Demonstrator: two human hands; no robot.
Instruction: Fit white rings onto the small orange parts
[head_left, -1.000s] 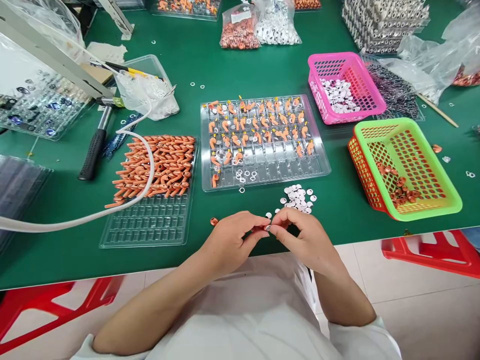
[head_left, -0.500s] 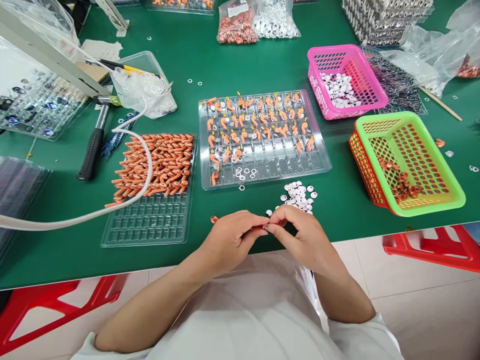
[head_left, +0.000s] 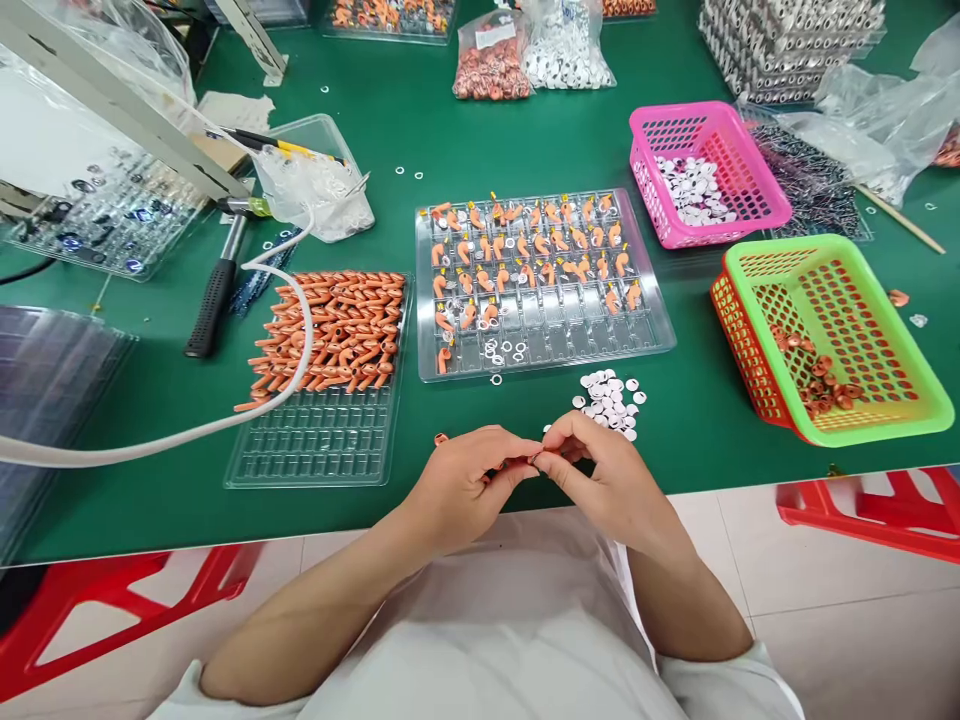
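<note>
My left hand [head_left: 469, 485] and my right hand [head_left: 604, 475] meet fingertip to fingertip near the table's front edge. Both pinch a tiny earbud part [head_left: 533, 460], mostly covered by the fingers; a dark, coppery bit of it shows. Just beyond my right hand lies a loose pile of white round stickers [head_left: 609, 398]. One copper-coloured earbud shell [head_left: 441, 438] rests beside my left hand. Farther back, a clear tray [head_left: 555, 350] holds orange earbud stems with yellow tips, plus several small white rings.
At left, another clear tray [head_left: 307, 455] carries rows of orange earbud shells [head_left: 337, 330], crossed by a white cable [head_left: 306, 350]. A hammer [head_left: 214, 300] lies beyond. On the right stand a pink basket [head_left: 765, 215] with white pieces and a green basket [head_left: 892, 420] with copper shells.
The camera view has shifted slightly, so the table things appear farther right and a little lower. Both hands stay pinched together, with only small finger movement.
</note>
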